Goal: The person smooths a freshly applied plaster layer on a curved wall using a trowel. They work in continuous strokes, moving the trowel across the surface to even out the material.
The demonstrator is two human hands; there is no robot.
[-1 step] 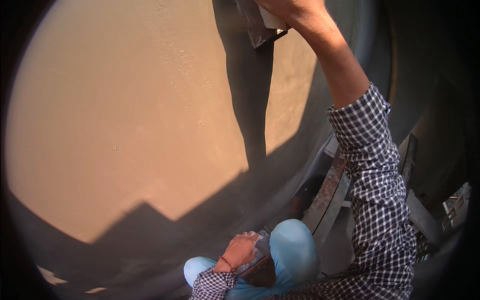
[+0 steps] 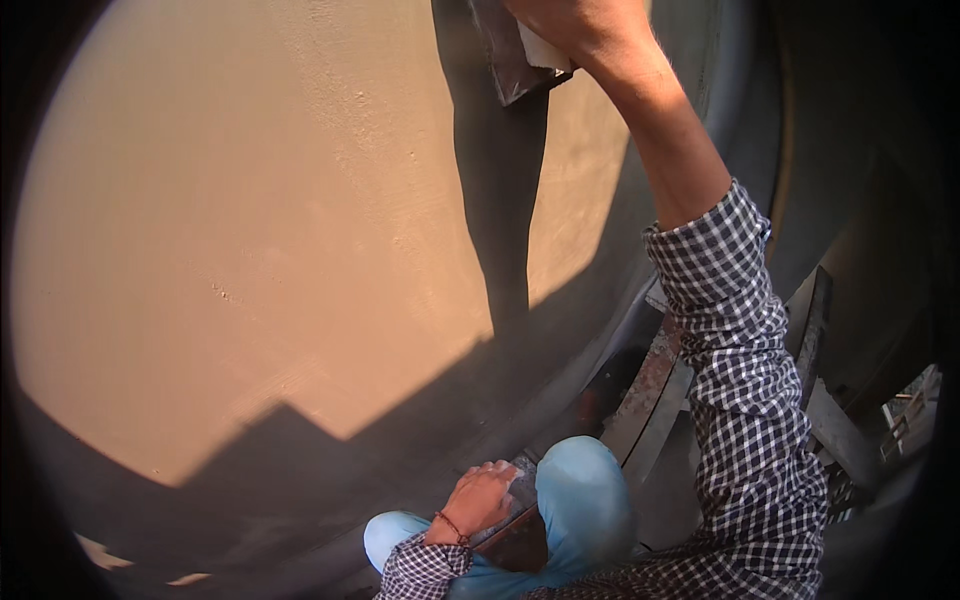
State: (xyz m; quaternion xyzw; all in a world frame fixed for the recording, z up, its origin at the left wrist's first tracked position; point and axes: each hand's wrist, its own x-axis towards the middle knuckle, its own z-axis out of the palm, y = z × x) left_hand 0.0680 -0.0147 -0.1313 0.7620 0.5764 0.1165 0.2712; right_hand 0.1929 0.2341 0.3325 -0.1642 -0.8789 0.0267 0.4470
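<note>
At the top of the view, my raised right hand [image 2: 590,30] is closed round a flat trowel, partly cut off by the upper edge. Its dull metal blade [image 2: 507,72] lies close against the plastered wall [image 2: 300,220]. A pale piece [image 2: 543,50] shows between the palm and the blade; I cannot tell whether it is the handle. Low in the middle, my left hand [image 2: 482,497] rests between my knees with its fingers curled. Something whitish shows at those fingertips, too small to name. Under and beside this hand is a grey, speckled surface [image 2: 522,482].
The wall curves round from left to right, half in sun and half in shadow. Curved, plaster-spattered strips [image 2: 650,385] stand right of my knee [image 2: 583,490]. Farther right, long planks or bars [image 2: 838,430] lean near my checked right sleeve [image 2: 745,400].
My right hand and the trowel have slid slightly down along the wall. The whole view has shifted a little; my left hand stays between the knees.
</note>
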